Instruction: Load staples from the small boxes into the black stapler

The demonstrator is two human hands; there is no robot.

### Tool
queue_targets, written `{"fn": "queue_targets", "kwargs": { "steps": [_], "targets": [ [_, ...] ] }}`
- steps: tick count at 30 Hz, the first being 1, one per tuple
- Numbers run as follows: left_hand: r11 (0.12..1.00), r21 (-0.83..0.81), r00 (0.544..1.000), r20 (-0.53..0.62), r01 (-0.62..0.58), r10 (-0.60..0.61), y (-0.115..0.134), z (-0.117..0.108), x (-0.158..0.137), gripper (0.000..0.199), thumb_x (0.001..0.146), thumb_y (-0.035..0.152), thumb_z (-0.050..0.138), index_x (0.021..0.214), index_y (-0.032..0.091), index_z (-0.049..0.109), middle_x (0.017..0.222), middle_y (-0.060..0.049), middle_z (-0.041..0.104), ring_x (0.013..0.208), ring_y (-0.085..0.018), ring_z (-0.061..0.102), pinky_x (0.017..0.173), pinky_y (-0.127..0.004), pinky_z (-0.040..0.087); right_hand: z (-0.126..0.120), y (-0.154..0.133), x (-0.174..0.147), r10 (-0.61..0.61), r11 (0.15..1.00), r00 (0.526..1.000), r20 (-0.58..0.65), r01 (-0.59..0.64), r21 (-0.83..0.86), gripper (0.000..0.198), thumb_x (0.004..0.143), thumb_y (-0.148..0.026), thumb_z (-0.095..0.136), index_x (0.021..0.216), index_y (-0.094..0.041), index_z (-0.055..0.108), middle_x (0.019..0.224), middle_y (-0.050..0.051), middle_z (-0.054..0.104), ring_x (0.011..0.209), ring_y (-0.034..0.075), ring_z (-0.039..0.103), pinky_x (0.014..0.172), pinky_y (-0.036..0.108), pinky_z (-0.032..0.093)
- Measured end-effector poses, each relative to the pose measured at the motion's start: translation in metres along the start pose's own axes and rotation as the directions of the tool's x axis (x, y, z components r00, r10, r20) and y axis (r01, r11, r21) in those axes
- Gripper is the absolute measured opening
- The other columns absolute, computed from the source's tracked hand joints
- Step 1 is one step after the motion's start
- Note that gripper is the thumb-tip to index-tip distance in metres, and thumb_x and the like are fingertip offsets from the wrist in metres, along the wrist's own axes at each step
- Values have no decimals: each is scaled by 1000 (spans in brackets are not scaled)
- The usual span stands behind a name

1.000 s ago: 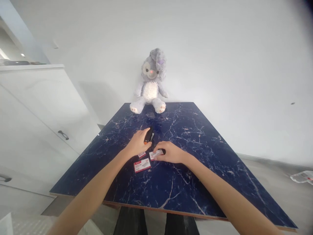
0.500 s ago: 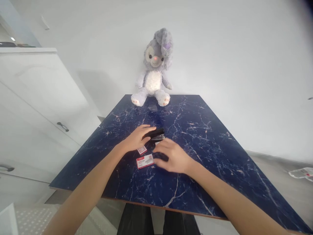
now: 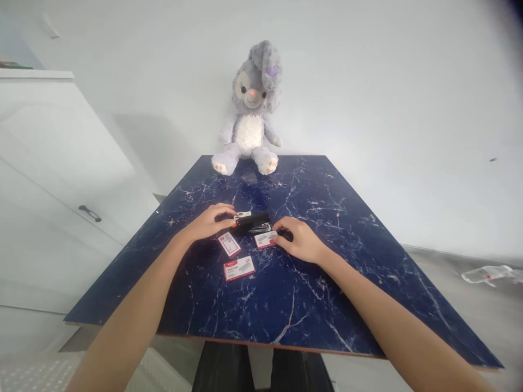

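Note:
A black stapler (image 3: pixel 252 223) with an orange spot at its left end lies on the dark blue marbled table. At that left end is my left hand (image 3: pixel 210 222), fingers and thumb apart, the thumb tip close to or touching the orange spot. My right hand (image 3: pixel 300 239) has its thumb and forefinger at the right edge of a small red-and-white staple box (image 3: pixel 265 240), just in front of the stapler. Another staple box (image 3: pixel 239 268) lies nearer me. A red-bordered white box (image 3: pixel 229 244) sits to its upper left. Behind the stapler, a small white box (image 3: pixel 242 215) is partly hidden.
A grey plush rabbit (image 3: pixel 250 117) sits at the table's (image 3: pixel 327 218) far edge against the wall. On the left stands a white cabinet (image 3: pixel 53 179) with a dark handle. A clear plastic item (image 3: pixel 486 274) lies on the floor at right.
My right hand has moved away from the nearest box to the one by the stapler. My left hand has drawn left off the stapler, uncovering it and the boxes around it.

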State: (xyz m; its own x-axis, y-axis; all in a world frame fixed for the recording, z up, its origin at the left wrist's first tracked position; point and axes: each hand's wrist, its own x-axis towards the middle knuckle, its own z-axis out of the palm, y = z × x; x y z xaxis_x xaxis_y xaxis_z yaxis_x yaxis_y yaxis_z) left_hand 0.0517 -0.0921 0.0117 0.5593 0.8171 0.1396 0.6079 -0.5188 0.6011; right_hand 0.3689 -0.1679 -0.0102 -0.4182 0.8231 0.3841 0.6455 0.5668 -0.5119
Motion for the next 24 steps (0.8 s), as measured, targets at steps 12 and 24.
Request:
{"fn": "queue_targets", "kwargs": {
  "steps": [12, 24],
  "targets": [
    [994, -44, 995, -8, 102, -103, -11, 2, 4, 67, 80, 61, 67, 136, 25, 59, 143, -9, 57, 132, -30, 51, 113, -45, 36, 28, -73, -8, -352, 934, 925, 144, 337, 115, 26, 85, -31, 68, 110, -23, 65, 112, 8, 66, 103, 26, 57, 96, 42, 43],
    [987, 54, 980, -139, 149, -140, -8, 7, 5, 54, 80, 63, 65, 117, 24, 70, 127, -9, 67, 119, -30, 59, 104, -43, 43, -3, -36, -2, -167, 980, 985, 53, 172, -100, 14, 93, -29, 54, 84, -20, 61, 85, 7, 62, 83, 22, 53, 82, 37, 40]
  ]
}}
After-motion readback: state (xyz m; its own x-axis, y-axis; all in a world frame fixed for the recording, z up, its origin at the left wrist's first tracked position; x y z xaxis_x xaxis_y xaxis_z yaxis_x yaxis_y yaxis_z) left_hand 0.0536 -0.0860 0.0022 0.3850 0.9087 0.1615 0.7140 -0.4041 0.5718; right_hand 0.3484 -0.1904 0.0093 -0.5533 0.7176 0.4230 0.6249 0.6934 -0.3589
